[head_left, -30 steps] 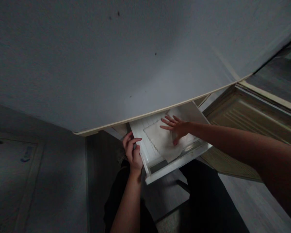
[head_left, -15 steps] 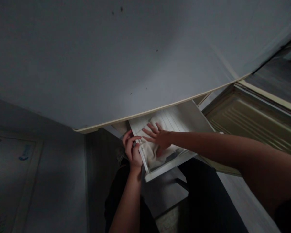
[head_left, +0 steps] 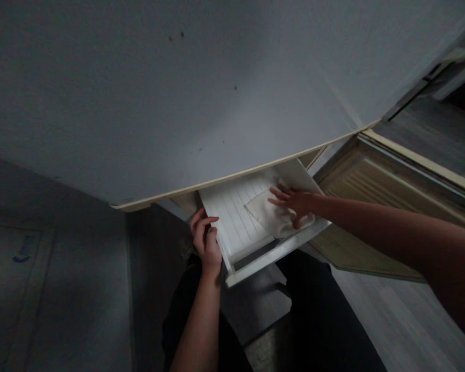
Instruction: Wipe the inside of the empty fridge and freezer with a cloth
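Note:
A white drawer with a grooved bottom juts out from below a large pale panel. My left hand is curled at the drawer's left side wall, with its fingers around the edge. On the right part of the drawer's bottom lies a white cloth, partly bunched up. Flat upon this cloth rests my right hand, fingers spread, pressing it near the right wall. The palm hides part of the cloth.
The pale panel with a yellowed edge overhangs the drawer. To the right, an open door shows its ribbed, yellowish inner side. My legs in dark trousers are just below the drawer. A white door stands at left.
My right hand has slid the cloth from the drawer's left side to its right side, baring the grooved bottom at left. My left hand stays at the left wall.

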Tool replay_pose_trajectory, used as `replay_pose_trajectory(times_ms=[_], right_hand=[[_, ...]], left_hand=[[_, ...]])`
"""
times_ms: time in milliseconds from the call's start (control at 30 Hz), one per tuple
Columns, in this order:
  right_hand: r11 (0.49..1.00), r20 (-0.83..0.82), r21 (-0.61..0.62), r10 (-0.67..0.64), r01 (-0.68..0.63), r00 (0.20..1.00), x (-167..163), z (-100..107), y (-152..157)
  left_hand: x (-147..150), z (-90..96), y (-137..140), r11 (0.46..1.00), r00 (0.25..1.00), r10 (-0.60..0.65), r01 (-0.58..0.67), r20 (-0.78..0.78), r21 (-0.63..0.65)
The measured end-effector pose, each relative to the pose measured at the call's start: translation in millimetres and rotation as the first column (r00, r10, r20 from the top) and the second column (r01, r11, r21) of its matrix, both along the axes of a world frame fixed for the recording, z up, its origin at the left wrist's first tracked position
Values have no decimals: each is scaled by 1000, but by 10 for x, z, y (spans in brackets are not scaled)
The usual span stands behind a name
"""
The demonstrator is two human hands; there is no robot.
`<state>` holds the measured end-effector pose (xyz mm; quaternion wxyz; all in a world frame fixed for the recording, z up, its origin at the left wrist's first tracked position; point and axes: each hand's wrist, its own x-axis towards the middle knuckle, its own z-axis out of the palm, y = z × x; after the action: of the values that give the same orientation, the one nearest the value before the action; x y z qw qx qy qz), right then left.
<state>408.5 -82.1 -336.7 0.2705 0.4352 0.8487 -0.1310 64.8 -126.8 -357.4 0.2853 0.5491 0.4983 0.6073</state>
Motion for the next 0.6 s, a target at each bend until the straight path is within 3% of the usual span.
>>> replay_pose_trajectory(times_ms=[67,167,300,467,533,600], right_hand=[[997,43,38,-75,73,996,233,-68,-47],[988,22,60,-145,143,989,252,-158,-67],[972,-20,-7,-235,235,972,-134,-102,-5],[984,-91,-3,-176,176,980,-842,-40,129],[980,-197,93,-155,176,968,-1168,-102,240],[929,-421,356,58,107,905,-1525,-180,409]], left_hand=[[9,-1,5,1000,1000,6,-6,-23,-16],[17,-11,29,1000,999,19,-19,-40,2],[19,-21,58,999,1000,18,-17,-9,34],[21,-14,59,999,1000,16,-15,-9,35],[21,-16,55,999,1000,13,-13,-14,39],[19,-23,52,999,1000,18,-17,-18,49]])
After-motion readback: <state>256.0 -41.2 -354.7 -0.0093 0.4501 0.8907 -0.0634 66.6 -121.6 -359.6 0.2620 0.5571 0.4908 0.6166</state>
